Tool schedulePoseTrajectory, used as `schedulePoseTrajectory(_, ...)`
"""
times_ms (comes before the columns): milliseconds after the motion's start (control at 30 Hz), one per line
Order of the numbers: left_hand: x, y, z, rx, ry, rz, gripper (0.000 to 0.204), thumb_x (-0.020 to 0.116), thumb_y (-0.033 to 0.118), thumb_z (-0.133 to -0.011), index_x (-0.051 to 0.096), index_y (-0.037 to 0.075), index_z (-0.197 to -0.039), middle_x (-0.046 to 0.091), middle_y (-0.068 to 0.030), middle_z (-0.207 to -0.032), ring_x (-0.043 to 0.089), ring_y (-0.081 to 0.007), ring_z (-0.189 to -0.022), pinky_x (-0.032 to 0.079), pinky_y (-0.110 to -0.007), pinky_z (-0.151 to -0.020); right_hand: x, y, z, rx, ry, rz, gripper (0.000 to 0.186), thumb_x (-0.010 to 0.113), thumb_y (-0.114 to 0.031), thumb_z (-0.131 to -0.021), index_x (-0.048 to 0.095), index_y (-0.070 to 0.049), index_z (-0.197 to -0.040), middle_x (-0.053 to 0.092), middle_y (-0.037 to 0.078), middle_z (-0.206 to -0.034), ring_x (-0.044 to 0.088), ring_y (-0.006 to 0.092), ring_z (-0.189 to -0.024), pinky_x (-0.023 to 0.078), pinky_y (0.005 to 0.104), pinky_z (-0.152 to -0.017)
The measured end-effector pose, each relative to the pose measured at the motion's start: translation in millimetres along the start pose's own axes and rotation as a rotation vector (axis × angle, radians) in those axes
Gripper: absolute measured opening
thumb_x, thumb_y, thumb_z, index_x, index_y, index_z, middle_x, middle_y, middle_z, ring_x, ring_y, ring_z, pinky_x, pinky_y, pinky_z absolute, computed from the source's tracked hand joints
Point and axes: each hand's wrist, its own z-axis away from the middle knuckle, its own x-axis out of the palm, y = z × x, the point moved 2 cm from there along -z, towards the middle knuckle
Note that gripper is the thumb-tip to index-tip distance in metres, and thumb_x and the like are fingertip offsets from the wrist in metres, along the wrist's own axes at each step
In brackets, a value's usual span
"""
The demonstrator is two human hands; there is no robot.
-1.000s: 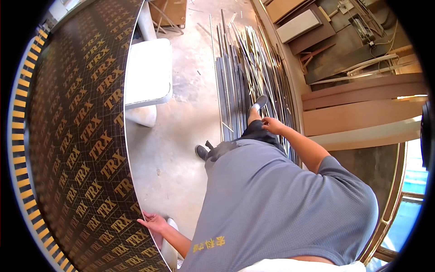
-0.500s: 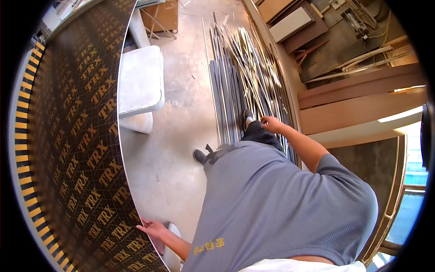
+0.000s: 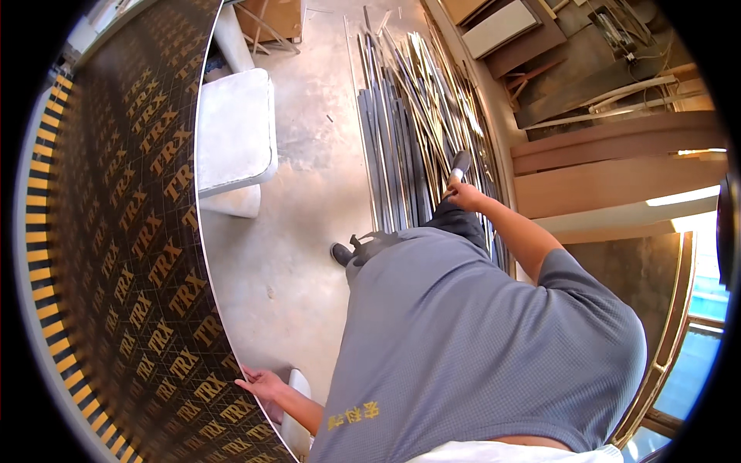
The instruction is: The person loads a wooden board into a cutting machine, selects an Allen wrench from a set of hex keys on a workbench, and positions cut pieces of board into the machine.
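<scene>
A large dark sheet panel [image 3: 147,255] with yellow lettering and a thin pale edge fills the left side. My left hand [image 3: 264,384] is at the edge nearest me, its fingertips over the dark face and the rest of the fingers partly hidden; it appears to grip that edge. My right hand [image 3: 467,197] hangs in front of my right thigh, fingers curled, with nothing visible in it. Just beyond it, my right shoe [image 3: 461,160] is among long thin strips [image 3: 394,147], some dark and some light, lying in a pile on the floor.
A white round-cornered tabletop [image 3: 239,131] stands beside the panel, with a brown box [image 3: 278,19] farther off. Wide boards [image 3: 602,185] and wooden pieces line the right. A black-and-yellow striped edge [image 3: 42,278] runs along the far left. A white rounded object [image 3: 297,386] is behind my left hand.
My right foot has stepped forward and right onto the strip pile. My right hand has moved slightly forward. The left hand stays at the panel's edge; floor and tabletop shift slightly in view.
</scene>
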Motion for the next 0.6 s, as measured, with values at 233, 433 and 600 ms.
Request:
schedulePoseTrajectory(233,28.8,-1.2,33.1,-0.003,0.021,0.003,0.057,0.065,0.032,-0.1,0.046,-0.001,-0.142,0.052,-0.0053,-0.149,0.056,-0.0103,-0.126,0.045,-0.015,-0.088,-4.3,8.5,1.7,0.01,-0.049,-0.05,0.048,0.07,-0.024,-0.086,0.061,-0.004,-0.129,0.07,0.019,-0.119,0.066,0.0343,-0.113,0.051,0.0418,-0.098)
schedulePoseTrajectory(433,21.5,1.3,23.4,-0.024,-0.047,0.029,0.051,0.063,0.029,-0.101,0.048,0.002,-0.142,0.048,-0.0043,-0.153,0.055,-0.0054,-0.125,0.046,-0.011,-0.076,-12.6,25.2,-20.4,0.039,-0.03,-0.053,0.05,0.07,-0.024,-0.086,0.06,-0.003,-0.131,0.069,0.02,-0.12,0.066,0.0339,-0.113,0.051,0.0412,-0.099)
schedulePoseTrajectory(600,32.5,-3.1,38.2,-0.034,-0.073,0.074,0.052,0.064,0.027,-0.1,0.047,0.003,-0.144,0.042,-0.0064,-0.158,0.054,-0.002,-0.123,0.044,-0.011,-0.065,-8.7,27.9,-23.1,0.007,0.007,-0.07,0.046,0.069,-0.024,-0.087,0.062,-0.003,-0.126,0.07,0.02,-0.118,0.067,0.0333,-0.112,0.051,0.0413,-0.098)
